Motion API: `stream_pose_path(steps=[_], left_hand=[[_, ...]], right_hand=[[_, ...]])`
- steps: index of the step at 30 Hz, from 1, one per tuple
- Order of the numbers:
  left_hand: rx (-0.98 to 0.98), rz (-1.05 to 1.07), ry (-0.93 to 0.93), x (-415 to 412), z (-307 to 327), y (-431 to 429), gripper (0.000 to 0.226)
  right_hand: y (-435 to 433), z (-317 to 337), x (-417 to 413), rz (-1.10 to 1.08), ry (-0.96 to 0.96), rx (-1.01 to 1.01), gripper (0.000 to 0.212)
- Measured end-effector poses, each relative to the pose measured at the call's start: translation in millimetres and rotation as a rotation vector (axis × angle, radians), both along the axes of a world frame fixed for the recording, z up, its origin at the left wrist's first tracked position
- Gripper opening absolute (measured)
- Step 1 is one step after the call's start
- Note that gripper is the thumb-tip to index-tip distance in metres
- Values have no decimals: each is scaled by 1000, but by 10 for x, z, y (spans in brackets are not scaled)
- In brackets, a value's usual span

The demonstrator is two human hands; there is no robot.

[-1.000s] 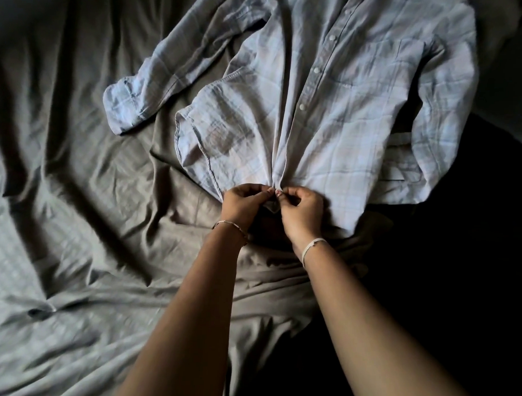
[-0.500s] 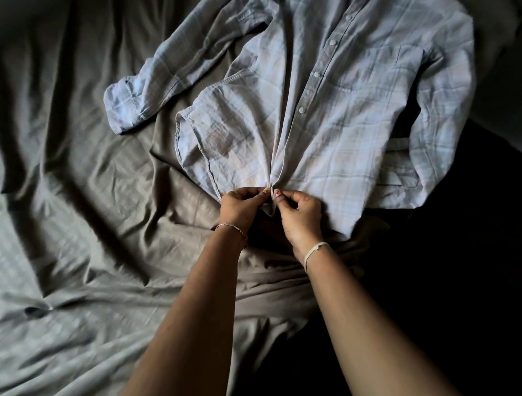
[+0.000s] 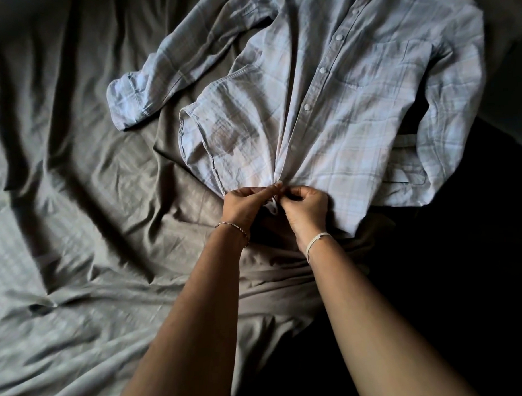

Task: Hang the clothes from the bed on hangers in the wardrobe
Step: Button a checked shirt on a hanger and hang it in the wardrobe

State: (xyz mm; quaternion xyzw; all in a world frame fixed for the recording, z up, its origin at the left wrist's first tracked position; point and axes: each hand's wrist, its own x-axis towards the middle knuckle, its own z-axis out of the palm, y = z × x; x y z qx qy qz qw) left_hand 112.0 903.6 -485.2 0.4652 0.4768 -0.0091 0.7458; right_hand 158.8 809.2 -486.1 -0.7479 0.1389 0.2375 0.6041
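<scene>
A pale blue plaid button-up shirt (image 3: 333, 106) lies spread face up on the bed, its hem toward me and one sleeve flung out to the left. My left hand (image 3: 243, 204) and my right hand (image 3: 306, 208) meet at the bottom of the button placket. Each pinches one edge of the shirt front with fingertips and thumb. The fabric bunches in folds toward that point. No hanger and no wardrobe are in view.
A wrinkled grey bedsheet (image 3: 77, 234) covers the bed to the left and below the shirt. The right side and lower right fall away into deep shadow past the bed's edge. A dark pillow shape sits at the top right corner.
Both hands stay at the lowest part of the placket, with small finger movements. The shirt has barely shifted; the view has tilted slightly.
</scene>
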Motion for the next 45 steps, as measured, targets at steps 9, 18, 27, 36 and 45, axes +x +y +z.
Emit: stream_pose_path(steps=[9,18,27,36,45], left_hand=[[83,-1,4,29,-70,-40,14],[160,-131,15,59,-87,17,19],[392,-18,143,15,-37,-16,23],[530,-116,216,-7,-29,-74,20],[364,-15,84,24,-108,-35,19]], right_hand=[[-4,-65,-13,15,-38,56,12],[14,-63,26,5,85,155,7],[-43,-37,-38,72,-22,127,19],[-52,-121,-32,141,-90,84,23],[27,-203,-10,83,-99,47,15]])
